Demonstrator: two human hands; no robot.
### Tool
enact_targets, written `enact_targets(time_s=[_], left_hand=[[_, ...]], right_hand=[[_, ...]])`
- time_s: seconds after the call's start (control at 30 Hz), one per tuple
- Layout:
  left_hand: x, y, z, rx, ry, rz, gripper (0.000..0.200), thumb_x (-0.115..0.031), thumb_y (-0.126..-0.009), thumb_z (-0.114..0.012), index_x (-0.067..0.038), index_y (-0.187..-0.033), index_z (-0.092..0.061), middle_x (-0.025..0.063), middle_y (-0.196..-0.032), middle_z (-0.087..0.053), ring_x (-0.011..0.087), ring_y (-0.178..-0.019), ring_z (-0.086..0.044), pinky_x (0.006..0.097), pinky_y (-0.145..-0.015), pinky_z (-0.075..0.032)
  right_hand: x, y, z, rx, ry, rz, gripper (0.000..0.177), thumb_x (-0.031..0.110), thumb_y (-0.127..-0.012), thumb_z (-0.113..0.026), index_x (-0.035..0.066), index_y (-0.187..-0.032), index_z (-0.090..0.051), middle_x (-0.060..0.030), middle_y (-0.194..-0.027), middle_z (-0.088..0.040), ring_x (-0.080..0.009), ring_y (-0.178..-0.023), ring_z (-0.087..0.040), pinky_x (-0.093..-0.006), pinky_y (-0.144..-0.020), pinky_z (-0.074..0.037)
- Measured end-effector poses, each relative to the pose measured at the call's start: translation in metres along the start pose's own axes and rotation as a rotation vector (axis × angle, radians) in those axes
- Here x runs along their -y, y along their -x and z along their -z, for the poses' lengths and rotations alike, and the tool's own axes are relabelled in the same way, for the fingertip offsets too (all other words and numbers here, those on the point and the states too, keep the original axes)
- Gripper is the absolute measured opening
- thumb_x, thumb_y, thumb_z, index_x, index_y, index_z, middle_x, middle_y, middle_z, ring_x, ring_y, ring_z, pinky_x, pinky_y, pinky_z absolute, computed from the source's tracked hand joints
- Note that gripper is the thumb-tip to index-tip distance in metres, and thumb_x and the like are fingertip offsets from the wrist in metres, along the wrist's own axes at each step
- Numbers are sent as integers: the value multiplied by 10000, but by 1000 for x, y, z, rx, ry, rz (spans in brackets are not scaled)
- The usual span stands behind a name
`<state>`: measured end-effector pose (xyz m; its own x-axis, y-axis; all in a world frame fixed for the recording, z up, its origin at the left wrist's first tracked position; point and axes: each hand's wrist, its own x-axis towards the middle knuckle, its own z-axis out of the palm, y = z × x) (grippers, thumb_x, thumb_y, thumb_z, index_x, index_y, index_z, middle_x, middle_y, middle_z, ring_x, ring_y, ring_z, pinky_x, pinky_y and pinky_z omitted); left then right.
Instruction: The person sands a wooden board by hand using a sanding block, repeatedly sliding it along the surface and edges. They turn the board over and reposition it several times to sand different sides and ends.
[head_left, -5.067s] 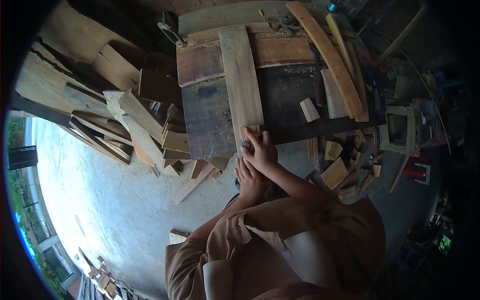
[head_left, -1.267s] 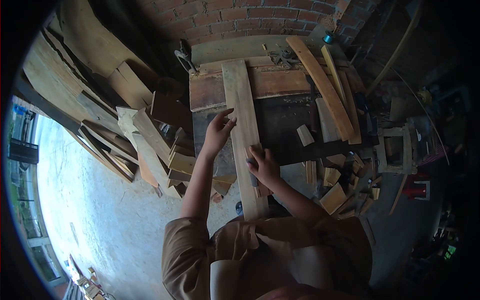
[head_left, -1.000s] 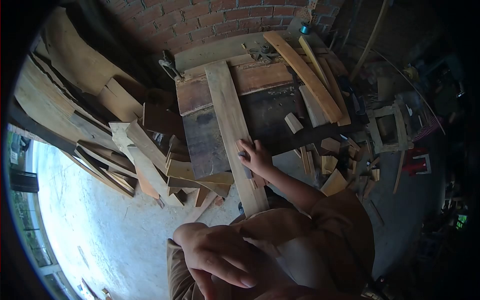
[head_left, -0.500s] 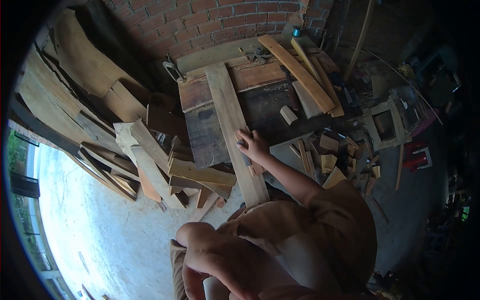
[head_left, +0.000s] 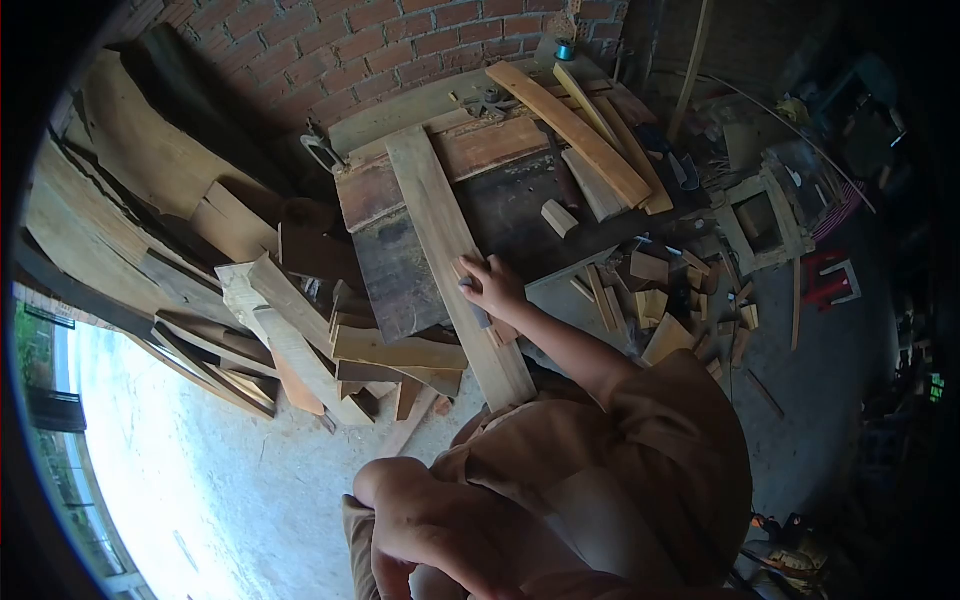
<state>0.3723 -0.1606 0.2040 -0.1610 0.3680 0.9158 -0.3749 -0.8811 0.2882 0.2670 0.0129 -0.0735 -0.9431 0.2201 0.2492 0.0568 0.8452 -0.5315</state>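
My right hand (head_left: 492, 286) is wrapped around a narrow wooden tool with a dark strip along one side, which looks like a hand plane (head_left: 503, 332). That tool rests on a long pale plank (head_left: 432, 195). The plank runs from the back of the low workbench (head_left: 385, 270) towards my body, its near end at my lap. My bent left arm (head_left: 430, 515) shows at the bottom, but its hand is out of sight.
Offcuts (head_left: 400, 347) and big boards (head_left: 130, 130) lean and lie at the left. Long boards (head_left: 570, 130) and a small block (head_left: 559, 217) lie on the bench. Scraps (head_left: 665, 300) litter the floor at right, near a wooden frame (head_left: 765, 220). A brick wall (head_left: 400, 45) stands behind.
The camera view has turned slightly, so the bench and boards appear farther left. My right hand stays closed on the tool at about the same place on the plank.
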Motion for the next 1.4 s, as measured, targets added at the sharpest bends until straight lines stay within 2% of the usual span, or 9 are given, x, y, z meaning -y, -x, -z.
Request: enact_targets(time_s=[0.23, 0.3, 0.33, 0.43, 0.5, 0.7, 0.93, 1.17, 1.4], left_hand=[[-26, -9, 40, 246, 53, 249, 546, -355, -759, -667, 14, -1106, -464, 162, -754, -622, 196, -490, -585, 271, -389, -429], [-27, 25, 65, -176, -120, 347, 513, -285, -756, -672, 26, -1120, -489, 110, -756, -608, 164, -632, -606, 278, -517, -462], [-27, 36, 70, -570, -448, 634, 557, -237, -722, -650, 38, -1148, -421, 99, -735, -596, 149, -637, -606, 250, -526, -458], [20, 96, 135, -379, -1713, 1578, 971, -409, -687, -665, 76, -1329, -120, 192, -747, -624, 294, -687, -637, 314, -586, -497], [43, 147, 167, -309, -1581, 1915, 1104, -485, -656, -660, 66, -1353, -5, 209, -849, -622, 312, -762, -635, 385, -615, -506], [89, 145, 224, -606, -1562, 1972, 1203, -616, -629, -608, 113, -1324, 51, 194, -865, -633, 306, -750, -644, 375, -626, -514], [73, 99, 360, -487, -1729, 1913, 1306, -667, -543, -656, 163, -1296, 14, 181, -798, -637, 283, -723, -648, 364, -582, -517], [53, 58, 515, -589, -1807, 1832, 1135, -614, -647, -586, 121, -1300, -19, 201, -988, -611, 322, -905, -608, 396, -742, -494], [56, 68, 493, -593, -1818, 1838, 1162, -642, -617, -605, 125, -1288, -48, 228, -983, -605, 324, -900, -613, 404, -729, -501]], right_hand=[[2, 0, 0, -9, 3, 0, 514, 351, -722, -656, 250, -1204, -510, -111, -883, -466, -269, -773, -524, -372, -635, -461], [1, 0, -1, 10, 13, -16, 522, 355, -723, -653, 254, -1212, -500, -114, -892, -468, -271, -786, -528, -374, -644, -465], [1, -1, -2, 24, 21, -24, 530, 359, -724, -649, 257, -1220, -491, -116, -902, -470, -273, -799, -531, -375, -652, -469], [6, -1, 0, 0, 15, -49, 537, 346, -720, -653, 255, -1221, -484, -120, -925, -471, -281, -815, -535, -389, -659, -472], [6, -3, 1, 0, -11, -48, 539, 343, -717, -656, 251, -1219, -485, -122, -930, -472, -285, -822, -536, -393, -658, -474], [0, -60, -4, 9, -47, -76, 544, 342, -703, -662, 246, -1210, -490, -126, -932, -469, -298, -829, -539, -399, -651, -478], [-26, -205, -30, -67, -59, -114, 522, 361, -699, -654, 216, -1179, -510, -152, -929, -476, -323, -788, -551, -428, -637, -476], [-44, -377, -49, -22, -96, -89, 518, 382, -701, -644, 206, -1173, -521, -199, -1064, -487, -355, -947, -542, -428, -780, -466], [-44, -353, -50, 23, -71, -121, 554, 427, -747, -587, 244, -1252, -449, -226, -1086, -462, -373, -948, -546, -426, -793, -464]])
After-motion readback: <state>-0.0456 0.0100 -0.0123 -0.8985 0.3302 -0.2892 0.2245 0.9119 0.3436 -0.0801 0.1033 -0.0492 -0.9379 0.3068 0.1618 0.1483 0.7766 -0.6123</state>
